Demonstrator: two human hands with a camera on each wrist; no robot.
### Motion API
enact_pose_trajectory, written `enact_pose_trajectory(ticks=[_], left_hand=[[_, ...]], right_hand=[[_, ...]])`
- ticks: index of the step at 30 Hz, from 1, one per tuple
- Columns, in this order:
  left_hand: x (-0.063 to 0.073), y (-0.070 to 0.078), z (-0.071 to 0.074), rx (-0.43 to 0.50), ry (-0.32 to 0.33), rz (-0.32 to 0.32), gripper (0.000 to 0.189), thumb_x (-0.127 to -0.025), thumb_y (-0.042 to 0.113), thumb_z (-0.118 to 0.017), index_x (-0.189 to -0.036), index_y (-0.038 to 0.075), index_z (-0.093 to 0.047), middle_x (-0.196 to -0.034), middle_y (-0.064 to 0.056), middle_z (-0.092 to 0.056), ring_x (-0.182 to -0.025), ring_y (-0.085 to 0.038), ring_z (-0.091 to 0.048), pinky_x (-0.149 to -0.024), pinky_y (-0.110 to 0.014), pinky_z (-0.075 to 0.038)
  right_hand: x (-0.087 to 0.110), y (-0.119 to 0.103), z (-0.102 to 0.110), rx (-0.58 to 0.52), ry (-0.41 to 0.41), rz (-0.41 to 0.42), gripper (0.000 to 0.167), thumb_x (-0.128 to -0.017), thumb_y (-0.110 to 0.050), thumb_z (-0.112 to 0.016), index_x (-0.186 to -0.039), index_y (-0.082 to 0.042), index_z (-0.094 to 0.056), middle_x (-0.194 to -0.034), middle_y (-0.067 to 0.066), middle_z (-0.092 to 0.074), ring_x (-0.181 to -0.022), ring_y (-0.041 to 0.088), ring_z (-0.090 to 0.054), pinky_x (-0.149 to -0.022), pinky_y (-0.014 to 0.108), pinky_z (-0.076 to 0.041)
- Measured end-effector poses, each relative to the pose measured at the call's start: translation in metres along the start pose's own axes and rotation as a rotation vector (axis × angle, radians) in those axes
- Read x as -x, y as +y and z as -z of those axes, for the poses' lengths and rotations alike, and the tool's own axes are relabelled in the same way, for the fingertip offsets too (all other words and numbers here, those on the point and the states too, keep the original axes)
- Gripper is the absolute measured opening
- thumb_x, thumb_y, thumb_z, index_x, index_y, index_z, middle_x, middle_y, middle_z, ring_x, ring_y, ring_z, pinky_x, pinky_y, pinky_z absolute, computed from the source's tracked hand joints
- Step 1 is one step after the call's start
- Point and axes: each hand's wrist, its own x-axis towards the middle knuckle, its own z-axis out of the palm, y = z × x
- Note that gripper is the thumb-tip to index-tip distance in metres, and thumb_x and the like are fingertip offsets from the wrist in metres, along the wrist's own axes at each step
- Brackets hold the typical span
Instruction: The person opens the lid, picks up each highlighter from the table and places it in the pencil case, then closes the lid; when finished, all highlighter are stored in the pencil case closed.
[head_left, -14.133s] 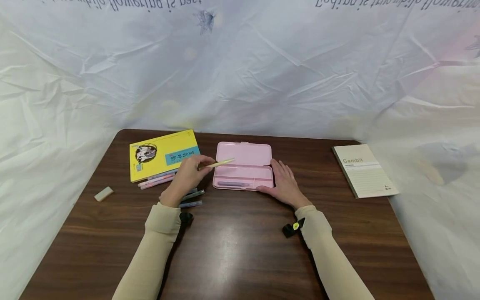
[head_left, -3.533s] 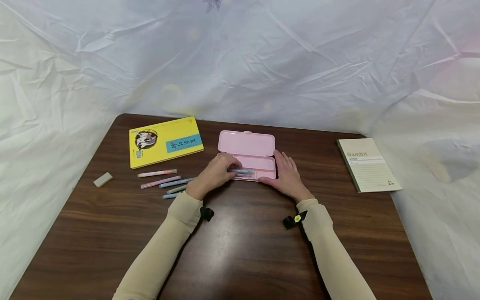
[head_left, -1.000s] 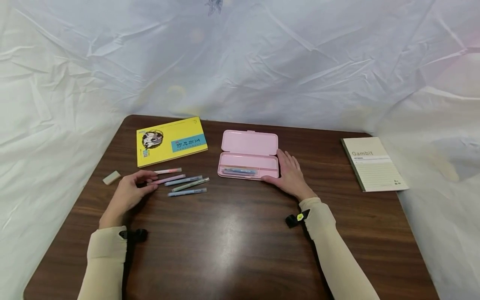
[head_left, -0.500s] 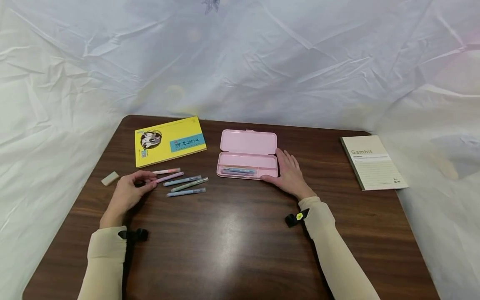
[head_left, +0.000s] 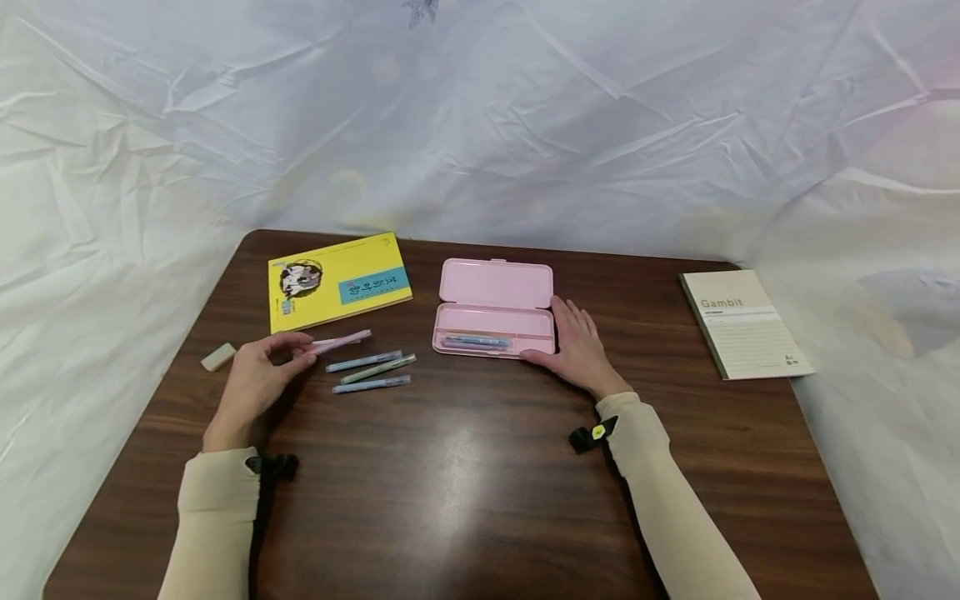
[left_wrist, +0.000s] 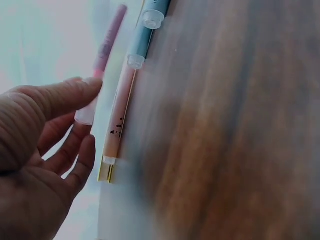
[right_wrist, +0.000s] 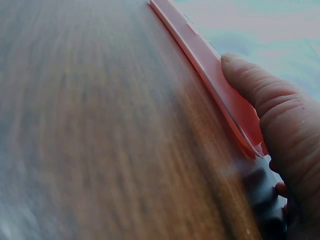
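My left hand (head_left: 258,375) pinches a pinkish-purple pen (left_wrist: 109,42) between thumb and fingers; in the left wrist view it is raised at a slant. Behind it in the head view lies a whitish-orange pen (left_wrist: 120,115), mostly covered. Two blue pens (head_left: 365,362) (head_left: 372,384) and a green pen (head_left: 378,368) lie just to the right. The pink pencil case (head_left: 493,319) lies with its lid up, several pens (head_left: 477,342) in its front compartment. At its right front corner rests my right hand (head_left: 583,354), thumb on the front wall (right_wrist: 220,95), fingers stretched along the side.
A yellow book (head_left: 341,283) lies at the back left, and a white eraser (head_left: 218,357) left of my left hand. At the far right a cream notepad (head_left: 746,325) lies near the table's edge. A white cloth (head_left: 480,125) hangs behind the table (head_left: 450,500).
My left hand has lifted the pinkish-purple pen off the table, over the whitish-orange one. Earlier, that hand was at the pencil case with a blue pen. The right hand stays put.
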Motion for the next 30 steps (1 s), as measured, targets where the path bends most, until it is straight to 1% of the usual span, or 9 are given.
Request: enact_pose_trajectory(ticks=[3, 9, 13, 15, 19, 21, 27, 30], left_hand=[[-0.003, 0.007, -0.002, 0.007, -0.008, -0.02, 0.03, -0.101, 0.035, -0.075, -0.121, 0.013, -0.076, -0.107, -0.009, -0.072, -0.097, -0.02, -0.056, -0.081, -0.026, -0.042], [-0.014, 0.019, -0.013, 0.057, -0.02, -0.09, 0.024, -0.101, 0.028, -0.076, -0.118, 0.011, -0.077, -0.107, -0.01, -0.075, -0.094, -0.015, -0.063, -0.076, -0.016, -0.047], [-0.022, 0.029, -0.023, 0.098, -0.058, -0.115, 0.024, -0.101, 0.025, -0.076, -0.119, 0.01, -0.077, -0.11, -0.009, -0.075, -0.098, -0.017, -0.066, -0.077, -0.014, -0.05], [-0.026, 0.035, -0.029, 0.118, -0.088, -0.122, 0.024, -0.101, 0.025, -0.076, -0.12, 0.01, -0.076, -0.111, -0.009, -0.075, -0.099, -0.02, -0.066, -0.077, -0.014, -0.051], [-0.035, 0.051, -0.042, 0.141, -0.132, -0.146, 0.024, -0.1, 0.025, -0.076, -0.12, 0.012, -0.077, -0.111, -0.007, -0.075, -0.099, -0.023, -0.065, -0.077, -0.019, -0.052], [-0.04, 0.061, -0.05, 0.15, -0.154, -0.156, 0.023, -0.1, 0.024, -0.077, -0.119, 0.012, -0.077, -0.11, -0.007, -0.075, -0.098, -0.024, -0.063, -0.077, -0.025, -0.052], [-0.055, 0.09, -0.073, 0.134, -0.193, -0.18, 0.023, -0.098, 0.021, -0.079, -0.119, 0.012, -0.077, -0.108, -0.006, -0.074, -0.097, -0.026, -0.062, -0.087, -0.041, -0.052], [-0.062, 0.103, -0.083, 0.13, -0.213, -0.199, 0.023, -0.098, 0.02, -0.079, -0.119, 0.012, -0.077, -0.108, -0.005, -0.073, -0.099, -0.026, -0.061, -0.09, -0.044, -0.051]], right_hand=[[0.0, 0.0, 0.0, -0.002, 0.0, -0.004, 0.119, -0.086, -0.065, -0.077, -0.169, -0.005, -0.016, -0.173, 0.019, -0.024, -0.161, 0.038, -0.015, -0.129, 0.056, -0.006], [-0.001, 0.002, -0.001, -0.001, 0.008, -0.003, 0.119, -0.085, -0.066, -0.076, -0.169, -0.005, -0.016, -0.173, 0.019, -0.024, -0.161, 0.038, -0.016, -0.129, 0.056, -0.006], [-0.001, 0.003, -0.002, 0.003, 0.008, 0.004, 0.119, -0.085, -0.067, -0.075, -0.168, -0.005, -0.016, -0.173, 0.019, -0.024, -0.161, 0.039, -0.016, -0.129, 0.056, -0.006], [-0.001, 0.004, -0.002, -0.002, 0.01, 0.008, 0.119, -0.085, -0.067, -0.075, -0.168, -0.004, -0.017, -0.173, 0.019, -0.024, -0.161, 0.039, -0.016, -0.129, 0.056, -0.006], [-0.001, 0.003, -0.001, 0.0, 0.014, 0.008, 0.12, -0.085, -0.068, -0.075, -0.168, -0.004, -0.017, -0.172, 0.02, -0.025, -0.16, 0.04, -0.016, -0.128, 0.057, -0.007], [-0.001, 0.003, -0.001, 0.002, 0.015, 0.006, 0.119, -0.085, -0.067, -0.076, -0.168, -0.004, -0.017, -0.172, 0.02, -0.025, -0.16, 0.04, -0.016, -0.128, 0.057, -0.007], [0.0, 0.002, -0.001, -0.013, 0.009, 0.013, 0.118, -0.085, -0.063, -0.077, -0.168, -0.003, -0.017, -0.172, 0.02, -0.026, -0.16, 0.039, -0.017, -0.129, 0.057, -0.006], [-0.001, 0.002, -0.002, -0.01, 0.015, 0.018, 0.118, -0.086, -0.062, -0.077, -0.168, -0.003, -0.017, -0.172, 0.02, -0.026, -0.16, 0.039, -0.017, -0.128, 0.057, -0.007]])
